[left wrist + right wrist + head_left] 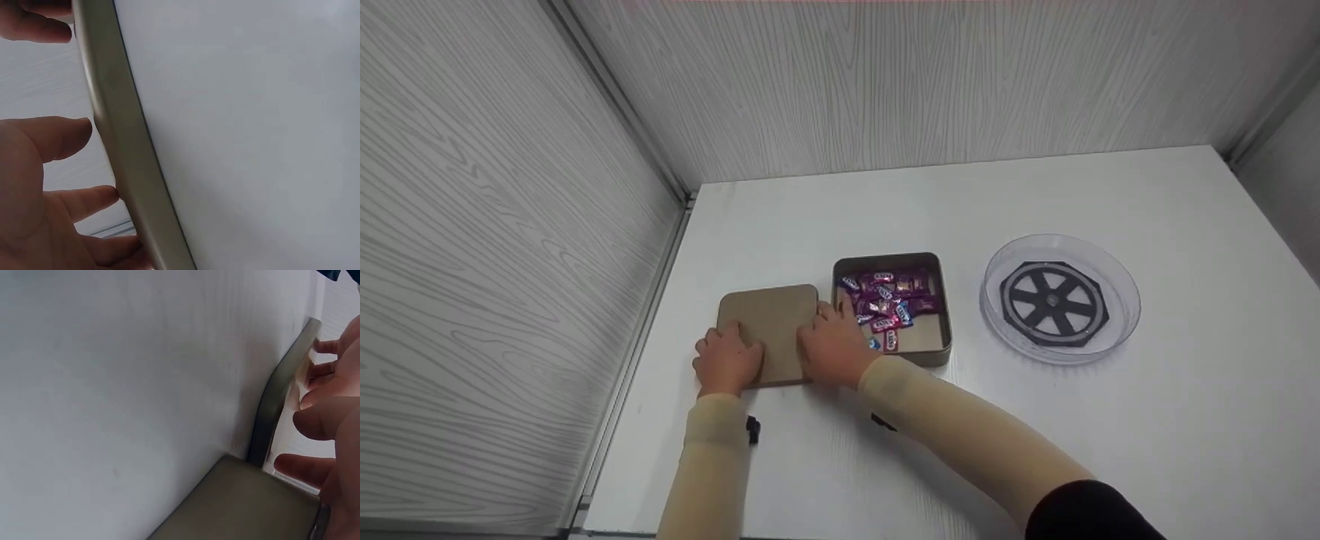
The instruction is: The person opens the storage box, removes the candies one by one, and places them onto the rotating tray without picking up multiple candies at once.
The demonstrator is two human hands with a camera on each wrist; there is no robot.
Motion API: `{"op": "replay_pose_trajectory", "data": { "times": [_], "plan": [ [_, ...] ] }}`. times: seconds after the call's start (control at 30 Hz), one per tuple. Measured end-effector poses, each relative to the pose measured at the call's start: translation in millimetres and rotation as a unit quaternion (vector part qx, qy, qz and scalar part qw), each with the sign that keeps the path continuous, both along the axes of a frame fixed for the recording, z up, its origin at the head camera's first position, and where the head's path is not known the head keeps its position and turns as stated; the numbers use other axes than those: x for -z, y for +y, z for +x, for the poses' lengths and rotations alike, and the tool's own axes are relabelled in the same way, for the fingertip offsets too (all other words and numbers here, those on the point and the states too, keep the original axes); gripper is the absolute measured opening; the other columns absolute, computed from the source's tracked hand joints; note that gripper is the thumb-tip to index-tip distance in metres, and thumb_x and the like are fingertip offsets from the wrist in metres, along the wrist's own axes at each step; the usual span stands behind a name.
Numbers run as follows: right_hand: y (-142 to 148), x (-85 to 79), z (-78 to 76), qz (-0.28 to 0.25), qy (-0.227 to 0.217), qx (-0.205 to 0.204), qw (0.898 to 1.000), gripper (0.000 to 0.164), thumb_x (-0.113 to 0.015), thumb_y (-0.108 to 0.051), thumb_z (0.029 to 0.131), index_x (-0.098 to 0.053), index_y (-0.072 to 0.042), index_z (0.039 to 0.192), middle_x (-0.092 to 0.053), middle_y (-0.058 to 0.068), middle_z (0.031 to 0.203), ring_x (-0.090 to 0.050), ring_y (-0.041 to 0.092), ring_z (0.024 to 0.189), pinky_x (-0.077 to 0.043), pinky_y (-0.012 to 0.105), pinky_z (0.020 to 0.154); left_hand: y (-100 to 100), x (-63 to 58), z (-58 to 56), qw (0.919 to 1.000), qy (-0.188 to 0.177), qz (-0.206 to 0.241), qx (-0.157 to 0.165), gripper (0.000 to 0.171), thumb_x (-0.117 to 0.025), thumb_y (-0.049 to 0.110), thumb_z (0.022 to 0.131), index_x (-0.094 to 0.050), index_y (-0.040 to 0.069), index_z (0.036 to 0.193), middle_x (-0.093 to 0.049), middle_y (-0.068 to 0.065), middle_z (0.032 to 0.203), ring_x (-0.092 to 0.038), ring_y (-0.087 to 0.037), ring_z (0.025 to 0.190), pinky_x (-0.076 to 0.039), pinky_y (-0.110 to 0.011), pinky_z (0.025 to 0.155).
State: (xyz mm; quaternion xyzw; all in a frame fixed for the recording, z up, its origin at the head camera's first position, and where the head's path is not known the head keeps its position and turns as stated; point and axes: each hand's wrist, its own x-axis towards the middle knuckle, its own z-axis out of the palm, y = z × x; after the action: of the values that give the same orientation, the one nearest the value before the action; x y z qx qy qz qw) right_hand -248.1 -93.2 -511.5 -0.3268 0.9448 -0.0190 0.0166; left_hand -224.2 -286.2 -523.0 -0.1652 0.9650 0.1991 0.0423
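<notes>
A square brown-gold tin lid [776, 319] lies flat on the white table. My left hand [726, 361] holds its left near corner, fingers along the outer edge and thumb over the near side. At the lid's right edge, my right hand [834, 346] grips it, some fingers in the narrow space beside the open tin [915, 356]. Purple, red and blue wrapped candies [885, 296] lie in that tin. In the left wrist view, fingertips touch the lid's side wall [121, 124]. The right wrist view shows the lid's edge [275, 399] close to the tin's wall [242, 500].
To the right stands a round clear plastic tray [1129, 315] holding a black spoked wheel-like piece [1054, 304]. Wood-grained panels [900, 82] rise behind the table and on its left side. The white table [825, 480] extends toward me.
</notes>
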Motion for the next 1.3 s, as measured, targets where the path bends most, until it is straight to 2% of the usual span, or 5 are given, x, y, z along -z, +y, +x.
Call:
{"op": "replay_pose_trajectory", "data": {
  "times": [0.3,0.6,0.8,1.07,1.3],
  "plan": [
    [36,-25.6,-6.2,-0.079,-0.011,-0.011,0.997,0.039,-0.055,-0.031,0.1,-0.063,-0.019,0.136,-0.057,0.007,0.143,-0.032,0.033,0.146,-0.019,0.065,0.115,32,-21.4,-2.5,0.9978,0.05,-0.019,0.041,0.056,-0.061,0.034,0.097,-0.053,0.002,0.143,-0.05,-0.024,0.14,-0.041,-0.042,0.13,-0.034,-0.06,0.106],
    [101,-41.7,-15.8,-0.119,0.017,0.039,0.992,0.043,-0.058,-0.031,0.095,-0.063,-0.019,0.136,-0.055,0.007,0.144,-0.032,0.032,0.146,-0.021,0.062,0.115,95,-43.6,-16.7,0.9824,0.117,-0.005,0.146,0.049,-0.065,0.032,0.097,-0.058,0.005,0.137,-0.044,-0.02,0.15,-0.039,-0.037,0.138,-0.034,-0.053,0.111],
    [139,-41.7,-18.6,-0.126,0.03,0.072,0.989,0.043,-0.059,-0.031,0.095,-0.063,-0.018,0.136,-0.056,0.009,0.141,-0.035,0.033,0.143,-0.024,0.063,0.113,130,-49.8,-23.5,0.9725,0.102,0.015,0.209,0.052,-0.066,0.033,0.096,-0.057,0.008,0.14,-0.044,-0.015,0.151,-0.04,-0.033,0.138,-0.039,-0.052,0.109],
    [184,-36.1,-20.6,-0.144,0.037,0.125,0.981,0.039,-0.062,-0.028,0.096,-0.066,-0.015,0.132,-0.057,0.011,0.14,-0.038,0.035,0.141,-0.026,0.062,0.112,167,-47.8,-41.4,0.9466,0.084,-0.059,0.306,0.046,-0.067,0.029,0.095,-0.061,0.009,0.136,-0.06,-0.01,0.133,-0.057,-0.03,0.122,-0.047,-0.048,0.1],
    [227,-30.6,-15.7,-0.163,0.062,0.141,0.975,0.038,-0.065,-0.024,0.093,-0.068,-0.01,0.128,-0.061,0.015,0.133,-0.043,0.039,0.136,-0.031,0.06,0.11,203,-38.4,-56.5,0.937,0.053,-0.081,0.336,0.048,-0.066,0.027,0.097,-0.057,0.01,0.141,-0.058,-0.011,0.139,-0.054,-0.03,0.127,-0.046,-0.049,0.101]
  ]
}}
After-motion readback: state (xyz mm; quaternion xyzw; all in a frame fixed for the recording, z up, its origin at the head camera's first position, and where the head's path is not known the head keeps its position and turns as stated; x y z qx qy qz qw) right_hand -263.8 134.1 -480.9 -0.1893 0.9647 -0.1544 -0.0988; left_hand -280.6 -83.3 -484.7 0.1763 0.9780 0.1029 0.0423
